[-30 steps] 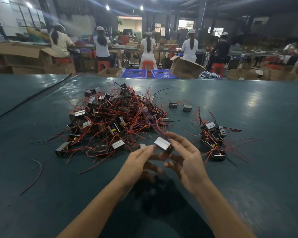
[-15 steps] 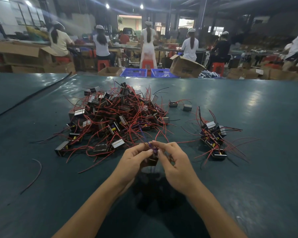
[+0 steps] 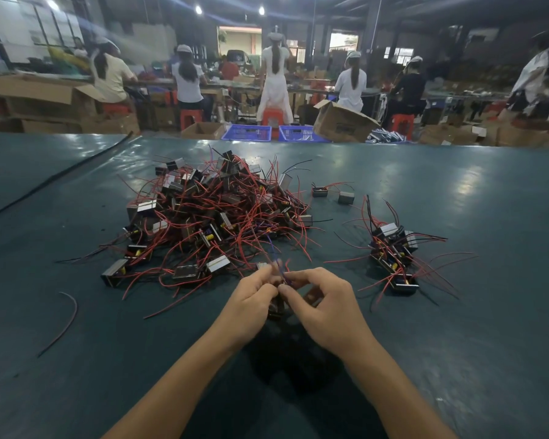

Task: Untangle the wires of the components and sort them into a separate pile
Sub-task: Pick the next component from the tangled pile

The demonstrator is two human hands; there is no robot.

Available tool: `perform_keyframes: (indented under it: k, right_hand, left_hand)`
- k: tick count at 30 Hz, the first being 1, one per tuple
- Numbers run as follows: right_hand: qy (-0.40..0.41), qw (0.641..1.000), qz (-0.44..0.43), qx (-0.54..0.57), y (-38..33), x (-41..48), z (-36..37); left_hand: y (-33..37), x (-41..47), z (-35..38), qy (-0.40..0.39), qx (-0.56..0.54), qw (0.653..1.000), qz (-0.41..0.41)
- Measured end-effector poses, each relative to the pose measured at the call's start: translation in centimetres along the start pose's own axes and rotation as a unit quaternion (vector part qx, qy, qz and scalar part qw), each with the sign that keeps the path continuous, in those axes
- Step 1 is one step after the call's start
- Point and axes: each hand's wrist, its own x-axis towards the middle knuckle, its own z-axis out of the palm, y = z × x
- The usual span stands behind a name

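A dark component [image 3: 277,309] is held low between both hands, at 6 o'clock on the green table [image 3: 457,343] and just above its surface. It is largely hidden by the fingers, so its long axis cannot be told. Its wires [image 3: 279,268], red and violet and blurred, are seen rising from it and pointing toward 12 o'clock, at the near edge of the large tangled pile [image 3: 210,217]. The wires are pinched by the left hand [image 3: 252,299] between thumb and curled fingertips, and by the right hand [image 3: 325,307] between thumb and forefinger, with the remaining fingers curled. The fingertips of the two hands are brought close together over the component.

The large tangled pile is found at 11 o'clock from the hands. A smaller pile [image 3: 393,251] is set at 2 o'clock, well apart from it, with wires fanned mostly toward 3 o'clock. Two single components [image 3: 319,191] are placed between the piles at 1 o'clock. A loose wire [image 3: 69,318] is laid at 9 o'clock, curved, its length running roughly from 12 to 7.
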Motion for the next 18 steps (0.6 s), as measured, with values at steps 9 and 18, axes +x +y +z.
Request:
perform_keyframes:
  k: [9, 18]
  right_hand:
    - [0.083, 0.97, 0.049, 0.224, -0.9, -0.3, 1.2]
    - [0.11, 0.984, -0.047, 0.133, -1.7, -1.2, 2.7]
  left_hand:
    - [0.2, 0.4, -0.4, 0.069, -0.271, 0.949, -0.143]
    - [0.2, 0.4, -0.6, 0.078, -0.312, 0.926, -0.199]
